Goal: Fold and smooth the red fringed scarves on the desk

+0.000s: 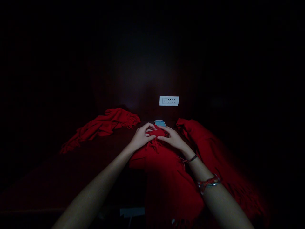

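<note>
Left hand (142, 136): one, palm turned inward, fingers curled and thumb drawn near them, closed narrowly on a gathered part of the middle red cloth (166, 178). Right hand (172, 137): one, facing the left hand across the gather, fingers bent and thumb extended inward, closed on the same cloth; exact fingertip contact too dim to tell. Middle red cloth: one length, bunched in a small rounded mass between the hands, with loose strands hanging just under it; the remainder spreads toward 6 o'clock from the hands, across the dark worktop (95, 171) and down past its near edge. Phone (159, 123): one, screen lit pale blue, lying at 12 o'clock just beyond the fingers. Socket plate (169, 100): one, white, on the dark upright surface at 1 o'clock, well apart from the hands. Left red cloth (102, 126): one, crumpled, fringed at both ends, lying on the worktop between 9 and 10 o'clock. Right red cloth (212, 148): one, folded and long, running from 2 o'clock to 4 o'clock beside the right arm, fringe at its near end. Dark band (192, 158): at the right wrist. Bracelets (209, 183): red and silvery, higher on the right forearm. Pale strip (132, 212): one, at 7 o'clock, below the worktop's near edge; its nature unclear in the dark.
</note>
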`<state>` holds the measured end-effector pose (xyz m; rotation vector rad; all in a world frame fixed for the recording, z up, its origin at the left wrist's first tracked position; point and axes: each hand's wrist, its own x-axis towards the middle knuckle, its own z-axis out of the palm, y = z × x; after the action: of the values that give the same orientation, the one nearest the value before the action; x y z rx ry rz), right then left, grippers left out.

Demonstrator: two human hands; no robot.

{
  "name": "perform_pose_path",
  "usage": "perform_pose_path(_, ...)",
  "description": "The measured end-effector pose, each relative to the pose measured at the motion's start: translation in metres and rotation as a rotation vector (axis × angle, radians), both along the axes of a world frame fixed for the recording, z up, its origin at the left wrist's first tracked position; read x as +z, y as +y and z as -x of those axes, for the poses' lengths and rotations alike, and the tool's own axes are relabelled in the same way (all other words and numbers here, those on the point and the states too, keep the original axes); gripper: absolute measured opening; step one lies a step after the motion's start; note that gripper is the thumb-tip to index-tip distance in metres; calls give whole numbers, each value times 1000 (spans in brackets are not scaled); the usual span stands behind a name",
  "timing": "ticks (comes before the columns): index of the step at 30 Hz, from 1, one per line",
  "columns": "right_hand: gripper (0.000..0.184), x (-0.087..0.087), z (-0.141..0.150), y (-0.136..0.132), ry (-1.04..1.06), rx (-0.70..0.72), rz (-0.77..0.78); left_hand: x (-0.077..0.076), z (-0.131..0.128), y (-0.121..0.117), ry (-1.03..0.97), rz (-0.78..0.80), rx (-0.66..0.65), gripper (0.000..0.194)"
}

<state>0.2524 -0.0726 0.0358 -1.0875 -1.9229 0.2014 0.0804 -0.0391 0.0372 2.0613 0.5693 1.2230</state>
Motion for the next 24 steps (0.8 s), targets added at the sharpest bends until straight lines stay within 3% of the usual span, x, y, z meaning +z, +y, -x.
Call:
perform_pose_path(4, 27, 0, 3, -2, -18, -63, -67, 2, 0, -4, 31, -101, 124, 24)
perform_pose_path(7, 17, -2, 8, -4, 34, -154, -162, 1, 1, -1, 94, -37, 205, 26)
perform_pose_path(10, 10, -5, 15, -7, 67, -208, -274, 2, -2, -2, 156, 90, 65, 25)
perform_pose_path(13, 9, -7, 19, -9, 106, -270, -324, 4, -6, -6, 31, 206, -53, 28)
perform_pose_path(15, 13, -7, 19, -9, 125, -241, -280, 3, -6, -4, -41, 271, -53, 31)
perform_pose_path(17, 19, -5, 17, -8, 161, -96, -159, 1, -5, 0, -93, 282, -10, 32)
perform_pose_path(20, 27, -4, 13, -3, 261, 125, 53, 0, 1, 8, -126, 153, 102, 29)
perform_pose_path(24, 46, -5, 9, 2, 354, 64, 137, 4, 5, 6, -27, -32, 88, 27)
